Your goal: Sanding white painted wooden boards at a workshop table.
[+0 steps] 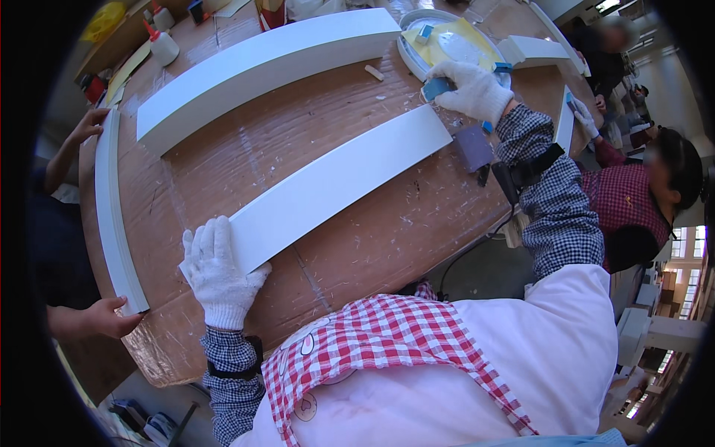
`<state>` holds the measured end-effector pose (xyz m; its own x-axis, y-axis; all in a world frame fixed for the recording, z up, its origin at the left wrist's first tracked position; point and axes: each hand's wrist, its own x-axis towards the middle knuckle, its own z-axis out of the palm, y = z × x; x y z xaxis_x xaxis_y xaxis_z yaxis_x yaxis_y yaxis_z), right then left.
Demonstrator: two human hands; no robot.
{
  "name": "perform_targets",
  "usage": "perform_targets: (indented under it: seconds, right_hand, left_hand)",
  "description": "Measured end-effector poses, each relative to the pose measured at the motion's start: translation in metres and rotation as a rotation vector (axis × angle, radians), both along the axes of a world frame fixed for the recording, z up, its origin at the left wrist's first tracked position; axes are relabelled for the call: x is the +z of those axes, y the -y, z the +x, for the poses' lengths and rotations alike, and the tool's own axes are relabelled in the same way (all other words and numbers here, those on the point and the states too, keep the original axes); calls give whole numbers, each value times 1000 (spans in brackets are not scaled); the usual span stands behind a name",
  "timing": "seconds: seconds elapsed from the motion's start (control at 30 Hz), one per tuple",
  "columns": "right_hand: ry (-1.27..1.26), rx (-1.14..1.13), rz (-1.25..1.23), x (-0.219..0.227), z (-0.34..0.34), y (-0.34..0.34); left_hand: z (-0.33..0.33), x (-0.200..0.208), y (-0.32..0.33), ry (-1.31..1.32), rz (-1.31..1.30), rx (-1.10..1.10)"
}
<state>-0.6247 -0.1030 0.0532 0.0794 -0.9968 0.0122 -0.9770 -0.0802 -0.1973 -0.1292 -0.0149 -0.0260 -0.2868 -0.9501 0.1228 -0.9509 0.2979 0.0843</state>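
A long white board point(342, 182) lies slantwise on the brown-covered table before me. My left hand point(220, 272), in a white glove, is at the board's near-left end, its fingers along the end and its thumb by the near edge. Past the far-right end, my gloved right hand point(473, 91) is closed around a small blue sponge block point(435, 89), apart from the board. Just beyond that hand is a round white tray point(406, 56) with a yellow sheet and another blue block point(424, 33) in it. A greyish-purple block point(473, 148) rests beside the board's right end.
A larger white board point(268, 67) lies across the table's far side. At the left, a person's bare hands point(112, 318) hold a narrow white board point(115, 216). Glue bottles point(163, 46) stand at the back left. To the right, a co-worker's gloved hand point(585, 118) works another white strip point(564, 127).
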Motion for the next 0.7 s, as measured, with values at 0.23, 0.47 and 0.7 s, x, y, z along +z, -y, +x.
perform_targets:
  seconds: [0.23,0.47,0.7]
  right_hand:
    - [-33,38,-23,-7,-4,3]
    - [-65,91,-40,-10,-3,2]
    - [49,26,-32,-3,4,-2]
  left_hand:
    - [-1,2,1,-20,-17,-34]
    - [-3,4,0,4,-22,-6]
    - [-2,1,2,-27,-3,-18]
